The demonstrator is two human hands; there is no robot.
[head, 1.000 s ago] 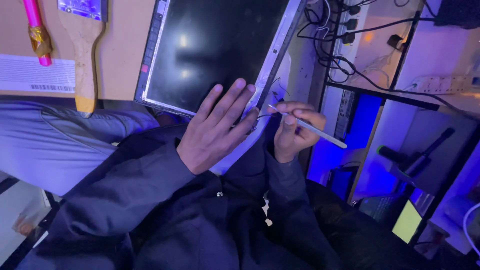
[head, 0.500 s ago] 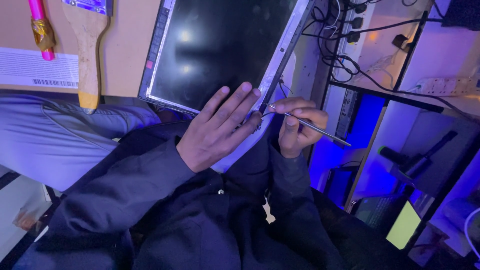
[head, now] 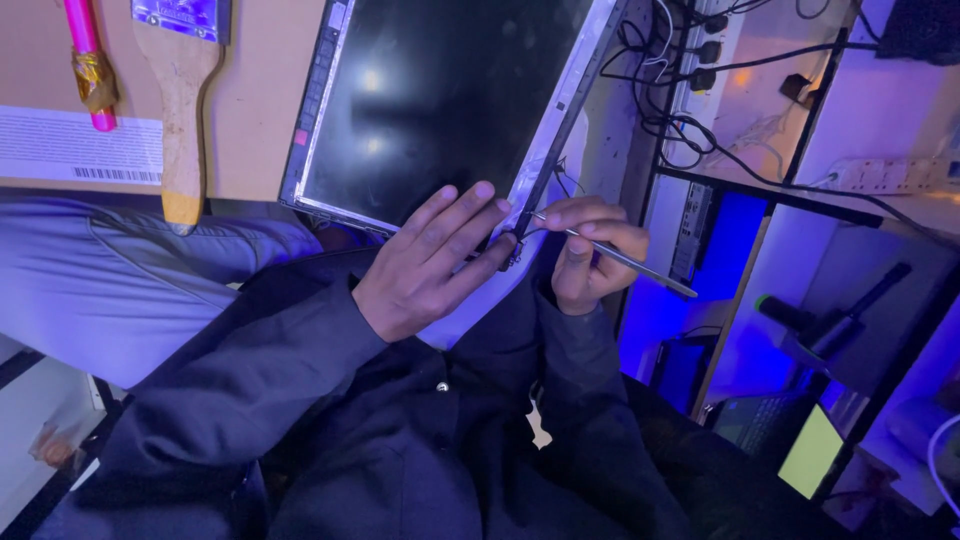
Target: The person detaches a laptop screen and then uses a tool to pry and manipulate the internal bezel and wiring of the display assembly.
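In the head view, a bare laptop display panel [head: 440, 105] with a dark glass face and a thin metal frame fills the upper middle of the frame, tilted so that its lower right corner comes down toward the centre. The left hand [head: 425, 270] lies at centre frame with its fingers stretched out and slightly fanned, the fingertips resting on the lower edge of the panel near that corner; it holds nothing closed in its grip. Just right of it, the right hand [head: 590, 255] is curled and pinches a slim metal tool [head: 610, 252], perhaps tweezers or a thin pick. The tool slants from lower right up to the left, and its tip meets the panel's lower right corner, right beside the left fingertips. Both arms wear dark jacket sleeves [head: 270, 380] filling the lower half.

At upper left, a wooden-handled brush [head: 182, 110] and a pink tool [head: 88, 65] lie on the tan desk [head: 250, 90]. At upper right, black cables [head: 690, 70] run to a white power strip [head: 880, 175]. Blue light glows along the right side.
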